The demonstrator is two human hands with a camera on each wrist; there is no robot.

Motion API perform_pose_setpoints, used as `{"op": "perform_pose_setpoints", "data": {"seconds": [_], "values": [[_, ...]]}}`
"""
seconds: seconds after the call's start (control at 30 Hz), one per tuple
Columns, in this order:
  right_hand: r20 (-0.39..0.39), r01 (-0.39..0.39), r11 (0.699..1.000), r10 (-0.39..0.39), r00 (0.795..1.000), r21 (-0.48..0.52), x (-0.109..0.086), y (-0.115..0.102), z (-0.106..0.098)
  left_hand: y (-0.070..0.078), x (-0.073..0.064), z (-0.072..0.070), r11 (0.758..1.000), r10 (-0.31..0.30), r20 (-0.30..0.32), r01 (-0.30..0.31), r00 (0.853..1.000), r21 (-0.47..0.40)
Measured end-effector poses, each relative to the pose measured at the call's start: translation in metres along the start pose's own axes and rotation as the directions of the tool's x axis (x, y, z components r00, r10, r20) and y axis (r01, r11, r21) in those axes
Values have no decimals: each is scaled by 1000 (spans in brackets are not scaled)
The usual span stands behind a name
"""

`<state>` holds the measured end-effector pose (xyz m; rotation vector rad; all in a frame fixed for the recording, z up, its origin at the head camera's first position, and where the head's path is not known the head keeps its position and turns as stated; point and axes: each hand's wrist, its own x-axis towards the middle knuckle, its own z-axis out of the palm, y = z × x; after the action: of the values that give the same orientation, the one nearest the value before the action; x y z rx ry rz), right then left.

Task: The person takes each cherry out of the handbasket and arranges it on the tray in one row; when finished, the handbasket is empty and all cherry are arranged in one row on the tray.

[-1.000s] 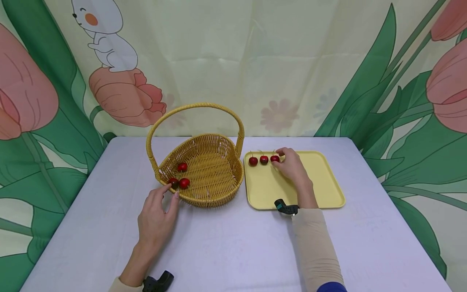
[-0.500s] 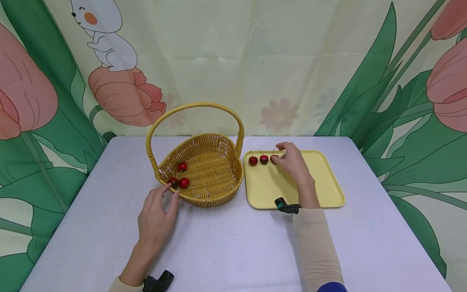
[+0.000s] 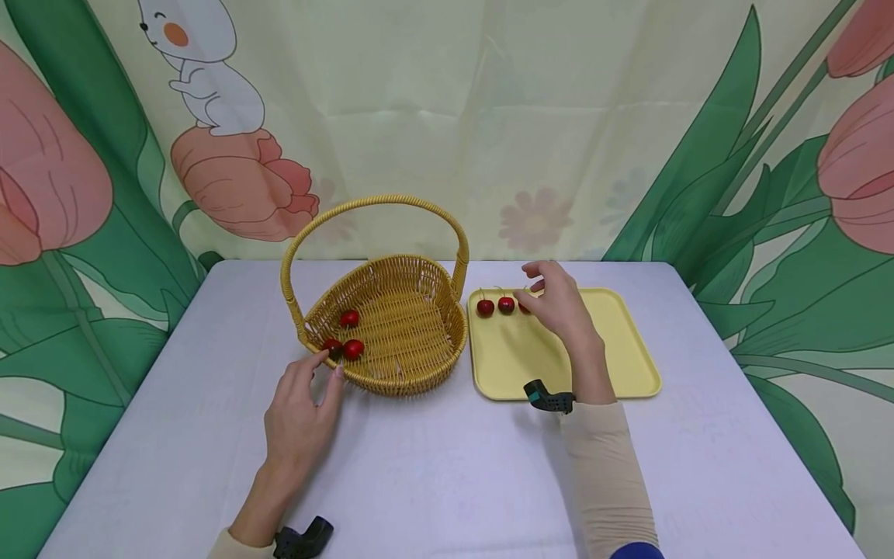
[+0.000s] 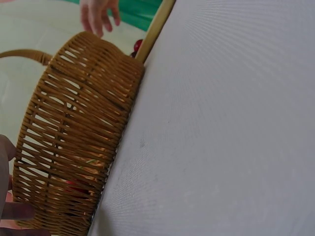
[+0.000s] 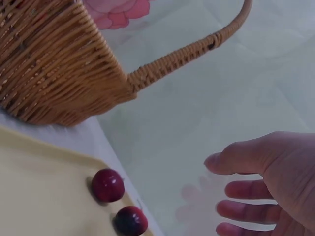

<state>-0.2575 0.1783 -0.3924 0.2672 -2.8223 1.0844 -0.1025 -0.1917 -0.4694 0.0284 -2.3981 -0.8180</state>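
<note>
My left hand (image 3: 300, 411) holds the front-left rim of a woven basket (image 3: 412, 386), fingertip and thumb right at the edge; its fingers overlap the wicker wall in the left wrist view. Inside, three dark red cherries lie at the left, among them one cherry (image 3: 354, 349) near the front rim. Over the back of a yellow tray (image 3: 545, 373), my right hand (image 3: 562, 307) hovers with thumb and fingers apart and nothing between them. A row of cherries stands below it: a left cherry (image 3: 485, 308), a middle cherry (image 3: 506, 304) and a third, partly hidden by the thumb.
The basket's tall arched handle (image 3: 380, 200) rises above its bowl. Basket and tray stand side by side on a white-covered table (image 3: 433, 481). Behind the table hangs a printed curtain (image 3: 412, 116) with tulips and a white animal.
My right hand has let go of the third cherry in the tray row and risen up and back, its fingers spreading. My left hand and the basket have stayed put.
</note>
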Motion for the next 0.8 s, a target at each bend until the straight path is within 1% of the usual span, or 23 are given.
{"op": "perform_pose_setpoints", "data": {"seconds": [0.2, 0.4, 0.57, 0.8], "values": [[-22, 45, 999, -44, 999, 14, -6, -17, -3, 1, 0, -1, 1000, 4, 4, -4, 1000, 1], [-30, 139, 989, -138, 990, 48, -9, -33, -3, 1, 0, 0, 1000, 2, 5, -2, 1000, -8], [-9, 209, 977, -209, 978, 43, -10, -44, 4, 1, 1, 0, 1000, 2, 6, -2, 1000, -15], [13, 308, 951, -308, 951, 26, -9, -61, 15, 1, 1, -1, 1000, 7, 5, -7, 1000, -1]]}}
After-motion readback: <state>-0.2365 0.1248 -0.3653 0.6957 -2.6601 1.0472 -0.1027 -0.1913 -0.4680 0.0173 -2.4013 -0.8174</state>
